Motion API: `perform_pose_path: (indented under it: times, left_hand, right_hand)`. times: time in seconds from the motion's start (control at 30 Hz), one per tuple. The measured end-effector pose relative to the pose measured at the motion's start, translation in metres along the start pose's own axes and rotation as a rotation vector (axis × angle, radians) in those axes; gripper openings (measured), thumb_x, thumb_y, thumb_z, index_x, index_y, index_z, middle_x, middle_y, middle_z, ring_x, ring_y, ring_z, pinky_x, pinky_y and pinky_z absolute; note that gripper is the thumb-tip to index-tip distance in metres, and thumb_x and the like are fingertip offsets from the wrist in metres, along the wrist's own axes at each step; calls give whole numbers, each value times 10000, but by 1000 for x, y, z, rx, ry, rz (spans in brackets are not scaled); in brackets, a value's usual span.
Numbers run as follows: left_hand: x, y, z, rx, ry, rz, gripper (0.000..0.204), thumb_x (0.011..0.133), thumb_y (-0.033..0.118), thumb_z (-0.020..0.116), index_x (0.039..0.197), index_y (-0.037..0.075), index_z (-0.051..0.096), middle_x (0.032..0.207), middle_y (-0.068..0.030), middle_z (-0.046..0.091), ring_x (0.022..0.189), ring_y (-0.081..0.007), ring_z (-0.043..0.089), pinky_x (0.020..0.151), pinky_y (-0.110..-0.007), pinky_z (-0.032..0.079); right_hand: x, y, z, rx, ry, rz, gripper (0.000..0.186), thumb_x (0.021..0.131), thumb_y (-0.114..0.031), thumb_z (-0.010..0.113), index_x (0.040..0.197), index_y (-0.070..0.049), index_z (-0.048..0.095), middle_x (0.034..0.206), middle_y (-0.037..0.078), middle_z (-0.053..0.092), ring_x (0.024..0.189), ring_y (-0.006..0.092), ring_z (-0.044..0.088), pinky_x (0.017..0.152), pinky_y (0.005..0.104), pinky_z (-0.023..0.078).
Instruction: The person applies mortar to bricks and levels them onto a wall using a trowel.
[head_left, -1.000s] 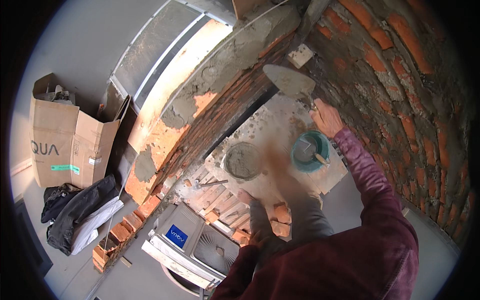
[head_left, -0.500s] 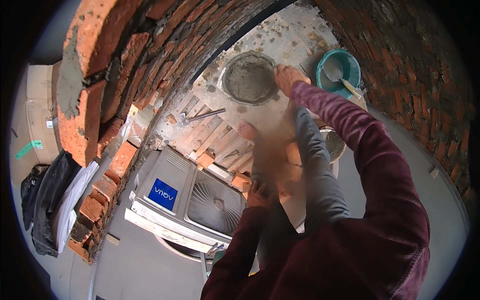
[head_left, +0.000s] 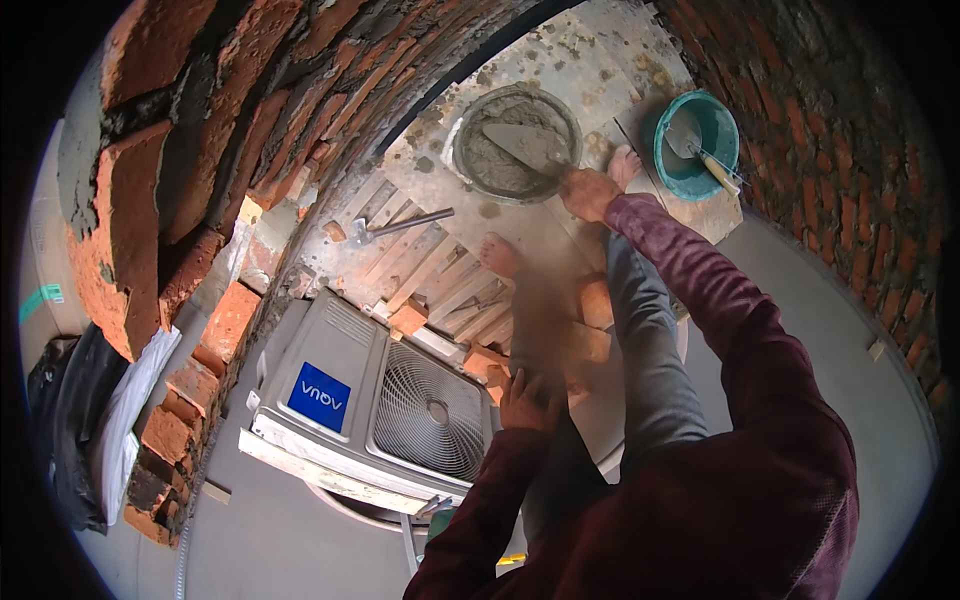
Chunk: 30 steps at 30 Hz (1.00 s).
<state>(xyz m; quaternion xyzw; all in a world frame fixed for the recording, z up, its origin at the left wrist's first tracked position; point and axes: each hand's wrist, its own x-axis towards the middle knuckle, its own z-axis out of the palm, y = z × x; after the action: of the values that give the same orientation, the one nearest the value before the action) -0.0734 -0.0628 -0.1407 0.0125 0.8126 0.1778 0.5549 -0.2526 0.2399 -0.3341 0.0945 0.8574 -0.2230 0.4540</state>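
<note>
My right hand (head_left: 588, 195) grips a trowel whose blade (head_left: 515, 140) lies on the grey mortar in a round container (head_left: 462, 140). The handle is mostly covered by my fingers. My left hand (head_left: 528, 405) rests on my left leg, fingers apart, holding nothing visible. Just right of the mortar stands a teal bucket (head_left: 725, 135) with another tool (head_left: 718, 172) standing in it, beside my bare right foot (head_left: 625, 165). A hammer (head_left: 410, 225) lies on the dirty board below the mortar.
Brick walls (head_left: 830, 190) rise on both sides. An outdoor air-conditioning unit (head_left: 340, 350) sits at lower left, with loose bricks (head_left: 410, 317) and wooden slats (head_left: 395, 270) nearby. Stacked bricks (head_left: 195, 390), black and white sheeting (head_left: 140, 400) and cardboard (head_left: 45, 260) are at far left.
My right hand has brought the raised trowel down from the upper right into the mortar container. The view has tilted down, so the left brick wall looms larger.
</note>
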Motion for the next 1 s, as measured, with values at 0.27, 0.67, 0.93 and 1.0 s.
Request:
perform_pose_path:
  times: [0.27,0.67,0.93,1.0]
  left_hand:
    - [9,1,-4,2,2,68,582,767,362,712,1278,112,591,1464,-212,385,1386,-397,293,1147,-446,264]
    - [17,14,-21,10,-44,58,566,759,334,718,1266,111,600,1451,-212,405,1384,-399,304,1141,-448,281]
    - [21,-3,-18,34,57,148,509,735,274,732,1199,97,619,1362,-227,487,1297,-446,399,1092,-486,338]
    - [21,-2,-16,60,60,174,514,737,274,732,1201,86,617,1365,-235,482,1297,-457,396,1089,-490,341]
  right_hand:
    - [54,38,37,-312,-64,-88,372,961,-257,427,1171,-8,607,1129,189,649,1068,305,641,911,436,513]
    - [96,32,64,-513,-212,-278,163,795,-211,636,856,-98,737,1049,54,708,976,240,664,798,352,545]
    - [88,-5,59,-275,-1,-440,264,704,-160,711,924,-15,698,1038,174,683,1070,278,617,825,362,512]
    - [92,4,84,351,67,-45,280,751,-152,669,977,14,662,998,211,671,1001,308,637,798,392,510]
